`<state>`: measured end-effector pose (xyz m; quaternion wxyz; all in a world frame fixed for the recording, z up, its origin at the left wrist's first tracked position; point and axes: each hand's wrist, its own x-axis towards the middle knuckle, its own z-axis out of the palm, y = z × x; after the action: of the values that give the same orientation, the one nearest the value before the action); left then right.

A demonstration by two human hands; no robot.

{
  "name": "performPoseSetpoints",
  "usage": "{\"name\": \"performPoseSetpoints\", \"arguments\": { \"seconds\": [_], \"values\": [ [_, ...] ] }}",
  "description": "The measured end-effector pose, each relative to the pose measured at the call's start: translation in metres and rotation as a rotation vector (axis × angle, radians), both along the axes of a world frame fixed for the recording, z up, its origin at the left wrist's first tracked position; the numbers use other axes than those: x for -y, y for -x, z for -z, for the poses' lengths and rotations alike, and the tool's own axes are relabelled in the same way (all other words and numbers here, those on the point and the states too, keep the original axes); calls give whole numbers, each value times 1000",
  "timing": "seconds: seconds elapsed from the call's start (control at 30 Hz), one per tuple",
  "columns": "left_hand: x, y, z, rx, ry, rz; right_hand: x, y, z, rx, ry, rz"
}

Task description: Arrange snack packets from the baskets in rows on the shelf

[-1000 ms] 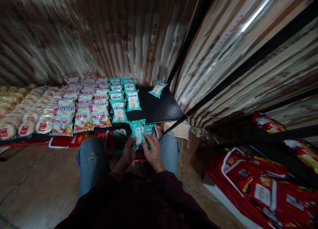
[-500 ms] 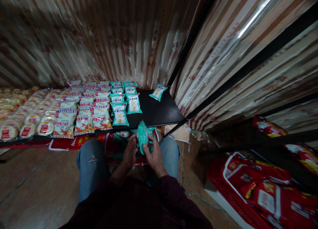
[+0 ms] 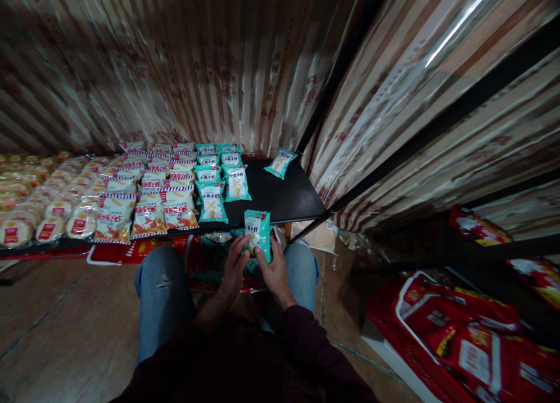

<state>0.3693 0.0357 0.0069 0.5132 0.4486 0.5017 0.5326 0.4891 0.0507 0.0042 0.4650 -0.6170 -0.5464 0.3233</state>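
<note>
Between my two hands is a small teal snack bag (image 3: 259, 231), its printed front facing up toward me, just off the shelf's front edge. My left hand (image 3: 235, 267) has its fingers against the bag's left side. My right hand (image 3: 274, 272) grips the lower right of it, thumb on the front. Beyond them lies a black shelf (image 3: 280, 199). Matching teal bags (image 3: 212, 202) stand there in two rows. One more teal bag (image 3: 280, 163) lies tilted by itself near the back right corner.
Striped snack bags (image 3: 114, 217) and round wrapped crackers (image 3: 82, 221) fill the shelf's left part. Black metal posts (image 3: 376, 178) slant along the right side. A red box of red packages (image 3: 468, 339) sits at lower right. More teal bags lie in a red bag below the shelf, between my knees.
The teal bag in my hands has turned from edge-on to front-facing and shifted slightly right. My hands have changed their hold around it. The bags on the shelf have stayed put.
</note>
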Motion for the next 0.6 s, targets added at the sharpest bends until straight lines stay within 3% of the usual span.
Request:
{"name": "performPoseSetpoints", "arguments": {
  "seconds": [0.2, 0.6],
  "values": [
    [-9, 2, 1, -257, -218, -31, -15, -1, -2, -76, 20, -17],
    [-33, 3, -2, -439, -263, -85, -50, 3, 2, -70, -4, -36]
  ]
}}
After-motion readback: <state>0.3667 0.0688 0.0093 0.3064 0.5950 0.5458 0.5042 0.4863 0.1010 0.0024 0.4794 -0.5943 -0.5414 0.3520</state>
